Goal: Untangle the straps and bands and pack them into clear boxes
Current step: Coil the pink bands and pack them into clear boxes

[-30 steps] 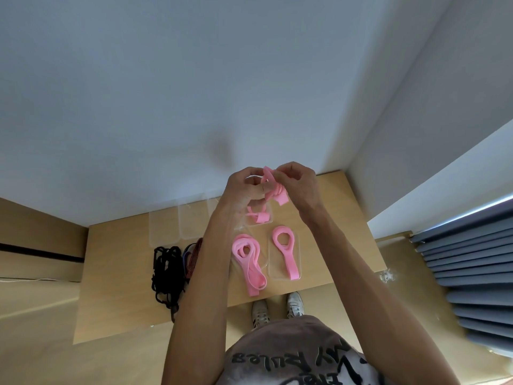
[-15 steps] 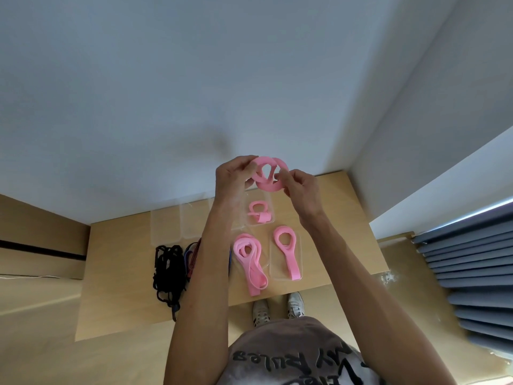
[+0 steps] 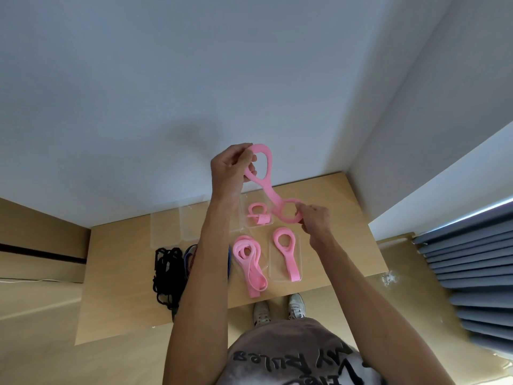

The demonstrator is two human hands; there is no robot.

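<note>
- The left hand pinches the upper loop of a pink band, held above the tabletop; the right hand pinches its lower loop.
- Below, 3 clear boxes hold pink bands.
- The left forearm hides part of the black straps and the coloured cords beside them.

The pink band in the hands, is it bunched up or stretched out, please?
Stretched out: the pink band runs between the left hand and the right hand, a loop at each end.
</note>
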